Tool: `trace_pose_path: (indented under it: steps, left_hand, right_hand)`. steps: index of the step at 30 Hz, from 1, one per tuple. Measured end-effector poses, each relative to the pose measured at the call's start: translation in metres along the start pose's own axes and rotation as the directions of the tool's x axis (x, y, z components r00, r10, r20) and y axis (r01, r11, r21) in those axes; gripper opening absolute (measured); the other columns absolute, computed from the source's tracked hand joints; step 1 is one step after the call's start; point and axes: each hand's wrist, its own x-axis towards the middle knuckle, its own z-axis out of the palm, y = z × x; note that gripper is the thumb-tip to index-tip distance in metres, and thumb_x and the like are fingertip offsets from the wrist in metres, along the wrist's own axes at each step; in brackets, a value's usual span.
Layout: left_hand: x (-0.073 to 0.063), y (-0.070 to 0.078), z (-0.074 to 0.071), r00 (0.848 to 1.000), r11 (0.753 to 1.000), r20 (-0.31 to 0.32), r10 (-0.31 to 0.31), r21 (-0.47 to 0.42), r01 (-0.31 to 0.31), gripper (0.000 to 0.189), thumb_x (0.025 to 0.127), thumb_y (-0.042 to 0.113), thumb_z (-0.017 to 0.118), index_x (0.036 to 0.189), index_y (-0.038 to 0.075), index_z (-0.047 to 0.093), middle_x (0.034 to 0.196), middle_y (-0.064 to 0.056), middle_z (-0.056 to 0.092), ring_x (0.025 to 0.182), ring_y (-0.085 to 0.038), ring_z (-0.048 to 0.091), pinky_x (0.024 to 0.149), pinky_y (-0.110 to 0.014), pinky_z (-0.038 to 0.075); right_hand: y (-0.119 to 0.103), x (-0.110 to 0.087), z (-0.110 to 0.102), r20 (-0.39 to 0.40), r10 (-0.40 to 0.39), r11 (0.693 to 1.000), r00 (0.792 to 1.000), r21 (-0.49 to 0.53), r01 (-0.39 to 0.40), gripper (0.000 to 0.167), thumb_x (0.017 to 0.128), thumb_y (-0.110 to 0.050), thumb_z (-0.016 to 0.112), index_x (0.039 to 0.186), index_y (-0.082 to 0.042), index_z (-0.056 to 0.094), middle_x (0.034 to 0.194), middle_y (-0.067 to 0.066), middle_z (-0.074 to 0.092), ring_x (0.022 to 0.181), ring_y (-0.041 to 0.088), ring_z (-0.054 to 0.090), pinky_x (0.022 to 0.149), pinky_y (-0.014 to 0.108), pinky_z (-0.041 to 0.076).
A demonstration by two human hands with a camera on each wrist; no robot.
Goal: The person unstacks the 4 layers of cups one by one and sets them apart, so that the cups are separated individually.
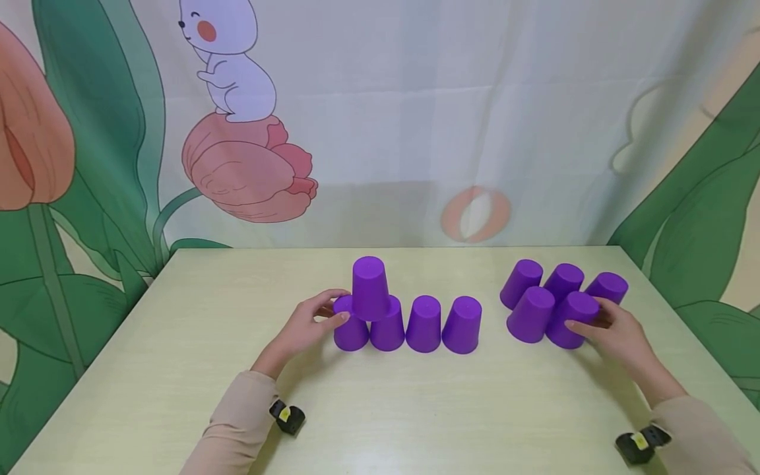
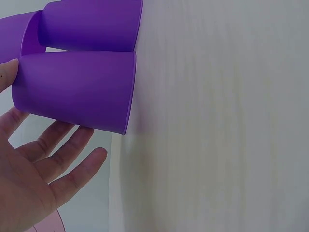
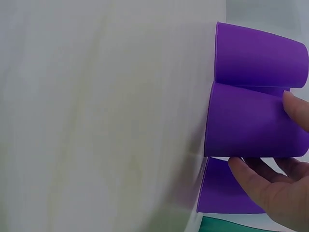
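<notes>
A row of purple cups stands upside down mid-table. Another upside-down purple cup (image 1: 370, 290) sits on top, bridging the two leftmost. My left hand (image 1: 309, 323) is at the row's left end cup (image 2: 75, 89), thumb on its near side and fingers along the outer side, little finger held away. To the right, several more upside-down purple cups stand close together. There my right hand (image 1: 620, 333) grips the front right cup (image 1: 571, 321), its thumb (image 3: 295, 108) on the near side and fingers round the right side.
Two separate cups (image 1: 423, 323) continue the row to the right. Beside the gripped right cup stands another front cup (image 1: 531, 315), with more behind. A printed curtain (image 1: 386, 132) hangs behind the pale table (image 1: 380, 409). Small black devices sit at both wrists.
</notes>
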Motion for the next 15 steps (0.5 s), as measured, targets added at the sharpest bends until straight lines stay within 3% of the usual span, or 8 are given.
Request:
trace_pose_path:
  steps: [5, 7, 9, 10, 14, 15]
  left_hand:
    - [0.01, -0.029, 0.005, 1.0, 1.0, -0.002, 0.017, -0.009, -0.017, 0.041, 0.089, 0.018, 0.059, 0.127, 0.007, 0.05, 0.105, -0.014, 0.06, 0.096, -0.03, 0.055, 0.084, -0.047, 0.042]
    - [0.011, -0.032, 0.006, 1.0, 1.0, -0.002, 0.024, -0.005, -0.024, 0.04, 0.089, 0.02, 0.059, 0.127, 0.009, 0.051, 0.105, -0.012, 0.06, 0.095, -0.028, 0.056, 0.084, -0.046, 0.043]
    - [0.012, -0.034, 0.005, 1.0, 1.0, -0.004, 0.027, -0.002, -0.027, 0.04, 0.089, 0.022, 0.059, 0.127, 0.011, 0.051, 0.104, -0.01, 0.06, 0.095, -0.027, 0.056, 0.083, -0.045, 0.043]
    - [0.012, -0.034, 0.005, 1.0, 1.0, -0.008, 0.026, -0.003, -0.026, 0.04, 0.089, 0.022, 0.059, 0.126, 0.012, 0.052, 0.104, -0.009, 0.061, 0.094, -0.026, 0.056, 0.083, -0.045, 0.043]
    - [0.012, -0.034, 0.005, 1.0, 1.0, -0.014, 0.025, -0.006, -0.025, 0.039, 0.088, 0.023, 0.06, 0.126, 0.015, 0.052, 0.103, -0.008, 0.061, 0.094, -0.026, 0.056, 0.084, -0.044, 0.043]
    - [0.012, -0.035, 0.005, 1.0, 1.0, -0.016, 0.025, -0.007, -0.025, 0.039, 0.088, 0.023, 0.06, 0.125, 0.015, 0.053, 0.103, -0.008, 0.061, 0.094, -0.026, 0.056, 0.084, -0.044, 0.043]
  right_hand:
    - [-0.004, -0.001, -0.006, -0.009, 0.034, 0.999, 0.999, -0.024, -0.035, 0.082, 0.08, -0.049, 0.063, 0.137, 0.002, 0.031, 0.127, 0.028, 0.044, 0.109, 0.036, 0.048, 0.082, 0.043, 0.045]
    - [-0.01, -0.002, -0.01, -0.052, 0.066, 0.997, 0.996, -0.027, -0.067, 0.082, 0.079, -0.05, 0.063, 0.139, -0.003, 0.031, 0.129, 0.023, 0.044, 0.111, 0.032, 0.047, 0.082, 0.035, 0.047]
    - [-0.018, -0.004, -0.015, -0.081, 0.053, 0.998, 0.995, -0.012, -0.054, 0.08, 0.08, -0.048, 0.063, 0.14, -0.005, 0.03, 0.13, 0.023, 0.043, 0.113, 0.033, 0.046, 0.083, 0.034, 0.047]
    - [-0.024, -0.006, -0.017, -0.099, 0.046, 0.999, 0.994, -0.016, -0.048, 0.079, 0.08, -0.047, 0.063, 0.139, -0.006, 0.031, 0.13, 0.021, 0.044, 0.112, 0.031, 0.047, 0.08, 0.027, 0.048]
    - [-0.048, -0.016, -0.026, -0.104, -0.023, 0.998, 0.994, 0.054, 0.029, 0.074, 0.083, -0.037, 0.065, 0.138, 0.0, 0.031, 0.129, 0.027, 0.042, 0.111, 0.034, 0.046, 0.083, 0.017, 0.044]
    - [-0.054, -0.019, -0.027, -0.109, -0.025, 0.998, 0.994, 0.05, 0.03, 0.073, 0.083, -0.036, 0.065, 0.137, 0.0, 0.032, 0.129, 0.026, 0.043, 0.109, 0.031, 0.046, 0.077, 0.01, 0.042]
